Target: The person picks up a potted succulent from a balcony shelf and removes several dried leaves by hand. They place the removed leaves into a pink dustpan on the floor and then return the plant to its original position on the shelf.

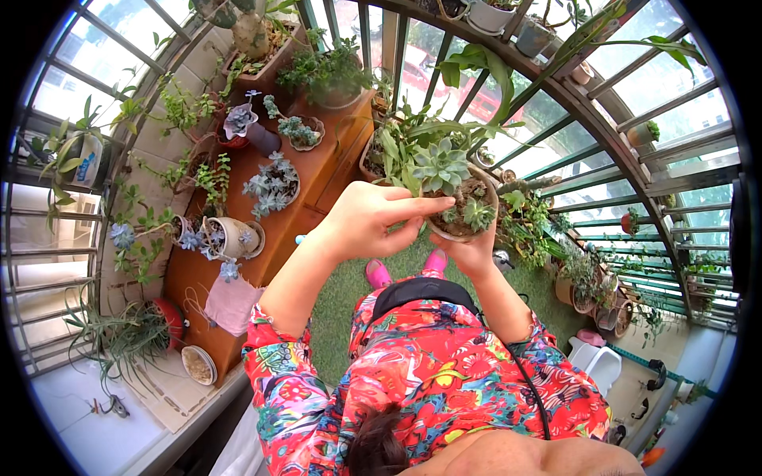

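My right hand grips a round pot from below and the side, holding it up before me over the floor. A large pale green rosette succulent leans over the pot's far left rim. A smaller rosette grows near the front right, with brown soil around it. From the left, my left hand reaches across with its index finger stretched over the soil between the plants. The fingertip appears to touch the soil or a small leaf there. I see nothing held in that hand.
Potted succulents and a cream pot stand on a brown wooden cabinet at left, with a pink cloth. Metal window bars curve ahead and right. More potted plants line the right side. Green artificial turf covers the floor.
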Motion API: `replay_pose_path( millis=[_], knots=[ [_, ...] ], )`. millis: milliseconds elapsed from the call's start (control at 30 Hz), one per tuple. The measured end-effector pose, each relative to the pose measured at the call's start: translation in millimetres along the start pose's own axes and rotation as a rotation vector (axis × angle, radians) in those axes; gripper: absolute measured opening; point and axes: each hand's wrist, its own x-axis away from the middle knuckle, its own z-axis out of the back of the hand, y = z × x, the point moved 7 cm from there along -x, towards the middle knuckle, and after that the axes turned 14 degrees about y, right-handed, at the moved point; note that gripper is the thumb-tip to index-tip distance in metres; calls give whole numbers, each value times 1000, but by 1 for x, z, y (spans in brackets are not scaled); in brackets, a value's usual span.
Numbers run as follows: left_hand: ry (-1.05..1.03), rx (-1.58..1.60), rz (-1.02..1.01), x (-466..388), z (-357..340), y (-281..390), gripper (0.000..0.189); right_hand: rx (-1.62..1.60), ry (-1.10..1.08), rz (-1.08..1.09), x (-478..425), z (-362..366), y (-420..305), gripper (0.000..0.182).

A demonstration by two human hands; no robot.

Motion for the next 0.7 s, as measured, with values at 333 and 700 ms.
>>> replay_pose_path(
  millis=[333, 700],
  knots=[
    [-105, -90, -15, -1, -4, 3, 52, 34, -28, 101, -2, -8, -10, 92],
    [-94, -92, -7, -2, -1, 7, 46, 24, -55, 149, -2, -11, -15, 94]
  ],
)
